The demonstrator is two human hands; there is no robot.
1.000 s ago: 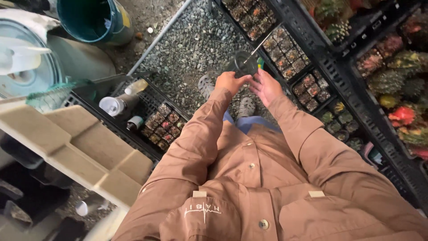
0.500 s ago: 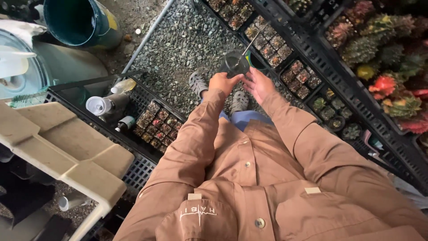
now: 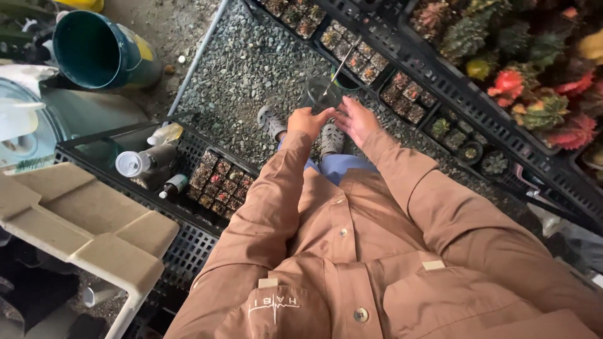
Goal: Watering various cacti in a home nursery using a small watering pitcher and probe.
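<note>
The left hand (image 3: 306, 120) is gripping the clear cup (image 3: 319, 95) by its wall, likely light and squashable, while the right hand (image 3: 353, 119), fingers open, is hovering just beside the cup, a thin rod (image 3: 344, 56) leaning inside it.

Both hands, left hand (image 3: 308, 120) and right hand (image 3: 353, 119), held a clear plastic cup (image 3: 320, 95) with a thin metal rod (image 3: 343, 60) above the grey gravel floor (image 3: 251, 69).

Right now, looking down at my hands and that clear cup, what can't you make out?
- Head view: contents of the clear cup, too small and see-through.
- Tip of the thin rod inside the cup, blurred.
- Left hand fingers, hidden behind the cup.
- Right hand: its grip, too small to tell.
- Grey shoes, partly covered by the sleeves.
</note>
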